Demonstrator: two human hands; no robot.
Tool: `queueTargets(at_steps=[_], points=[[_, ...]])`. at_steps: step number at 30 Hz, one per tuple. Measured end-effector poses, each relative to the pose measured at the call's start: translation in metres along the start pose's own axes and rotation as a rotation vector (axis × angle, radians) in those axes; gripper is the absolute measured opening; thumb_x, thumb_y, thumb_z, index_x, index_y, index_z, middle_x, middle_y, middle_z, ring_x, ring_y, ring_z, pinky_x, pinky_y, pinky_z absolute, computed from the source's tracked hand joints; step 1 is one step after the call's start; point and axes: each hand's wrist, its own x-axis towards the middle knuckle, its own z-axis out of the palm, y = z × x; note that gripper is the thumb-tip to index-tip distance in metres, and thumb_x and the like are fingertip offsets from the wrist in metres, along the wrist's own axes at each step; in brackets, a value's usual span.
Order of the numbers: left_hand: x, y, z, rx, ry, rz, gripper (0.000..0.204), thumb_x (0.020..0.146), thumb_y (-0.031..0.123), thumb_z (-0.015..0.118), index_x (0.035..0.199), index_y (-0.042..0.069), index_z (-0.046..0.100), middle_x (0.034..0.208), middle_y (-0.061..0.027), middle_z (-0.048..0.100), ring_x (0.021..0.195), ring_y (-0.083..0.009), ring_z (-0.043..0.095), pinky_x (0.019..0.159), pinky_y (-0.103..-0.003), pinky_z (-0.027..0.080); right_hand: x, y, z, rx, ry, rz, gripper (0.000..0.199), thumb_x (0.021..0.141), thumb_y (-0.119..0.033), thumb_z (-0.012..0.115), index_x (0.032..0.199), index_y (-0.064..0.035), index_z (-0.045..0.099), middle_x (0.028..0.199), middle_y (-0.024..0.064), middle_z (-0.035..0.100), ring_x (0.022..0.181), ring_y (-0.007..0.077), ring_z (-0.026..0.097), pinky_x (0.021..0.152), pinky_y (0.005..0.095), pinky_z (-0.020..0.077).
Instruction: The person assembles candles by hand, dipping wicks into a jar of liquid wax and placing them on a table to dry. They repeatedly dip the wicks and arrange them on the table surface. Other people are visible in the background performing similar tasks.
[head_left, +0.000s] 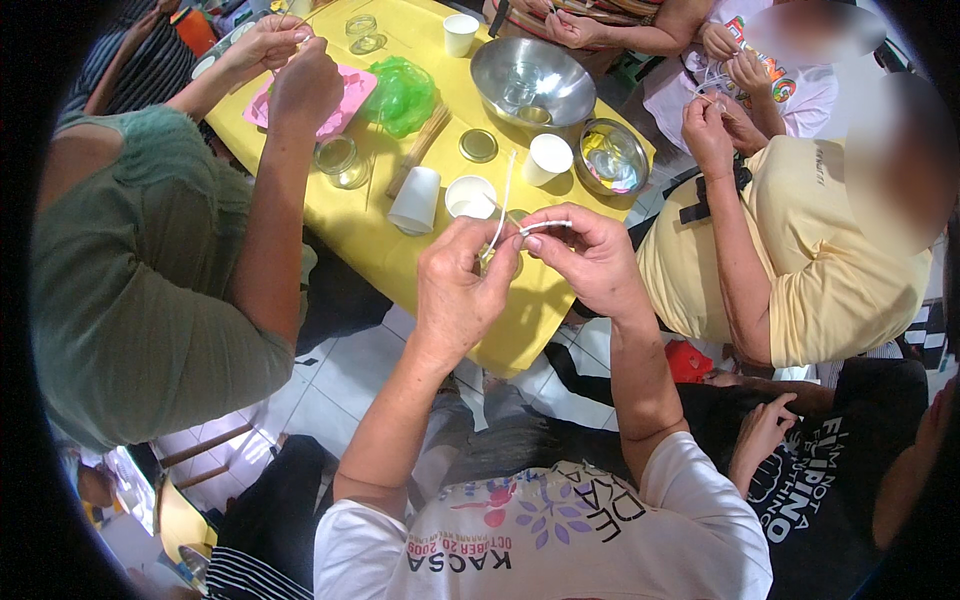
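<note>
Nearest to the camera is the person's own white printed shirt (560,540), and from it the two bare forearms go up toward 12 o'clock and meet over the near edge of the yellow table (350,215). The left hand (460,285) is curled, thumb and fingertips pressed together on a thin white wick (503,205). The right hand (590,258) is also curled, its fingers pinching a short white piece at about 9 o'clock from its knuckles. The wick is pale, stiff and very thin; it rises from the left fingertips toward 12 o'clock, a little tilted to the right. Just beyond the hands stand white paper cups (415,200) and a small white bowl (470,195); farther away is a big steel bowl (532,80). At 10 o'clock a neighbour in green (140,270) works over a pink mould (335,105).
</note>
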Motion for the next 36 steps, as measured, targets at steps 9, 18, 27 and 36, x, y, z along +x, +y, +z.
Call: queueTargets(at_steps=[9, 18, 27, 36], points=[[-0.004, -0.006, 0.007, -0.022, 0.06, 0.063, 0.008, 0.082, 0.004, 0.068, 0.087, -0.001, 0.065, 0.079, -0.0132, 0.063, 0.064, -0.0246, 0.062, 0.056, -0.033, 0.047, -0.001, -0.005, 0.005, -0.237, 0.074, -0.122, 0.012, 0.087, -0.005, 0.066, 0.097, 0.0007, 0.066, 0.085, 0.004, 0.064, 0.078, 0.0093, 0.059, 0.07, 0.0226, 0.0465], [-0.005, -0.005, 0.004, -0.033, 0.077, 0.002, 0.009, 0.081, 0.003, 0.069, 0.089, 0.0, 0.066, 0.082, -0.0105, 0.063, 0.062, -0.018, 0.059, 0.052, -0.028, 0.043, 0.002, 0.004, 0.011, -0.058, 0.076, -0.122, 0.012, 0.087, -0.002, 0.064, 0.099, 0.0016, 0.064, 0.09, 0.0054, 0.064, 0.081, 0.0101, 0.06, 0.072, 0.0243, 0.048], [-0.007, -0.005, -0.005, -0.104, 0.064, -0.2, 0.013, 0.084, 0.009, 0.069, 0.093, 0.0, 0.068, 0.077, -0.004, 0.061, 0.064, -0.0087, 0.053, 0.057, -0.024, 0.042, 0.004, 0.004, 0.012, -0.326, 0.169, -0.216, 0.015, 0.083, 0.0, 0.065, 0.098, 0.0018, 0.063, 0.087, 0.0068, 0.062, 0.078, 0.0128, 0.061, 0.07, 0.0249, 0.0488], [-0.002, -0.005, -0.001, -0.412, -0.116, -0.5, 0.016, 0.088, 0.012, 0.068, 0.089, -0.004, 0.065, 0.08, -0.0015, 0.065, 0.072, -0.0056, 0.057, 0.064, -0.02, 0.046, 0.006, 0.011, 0.016, -0.606, 0.155, -0.439, 0.013, 0.082, -0.001, 0.066, 0.095, 0.0008, 0.062, 0.085, 0.0095, 0.061, 0.074, 0.0187, 0.061, 0.064, 0.0313, 0.0496]])
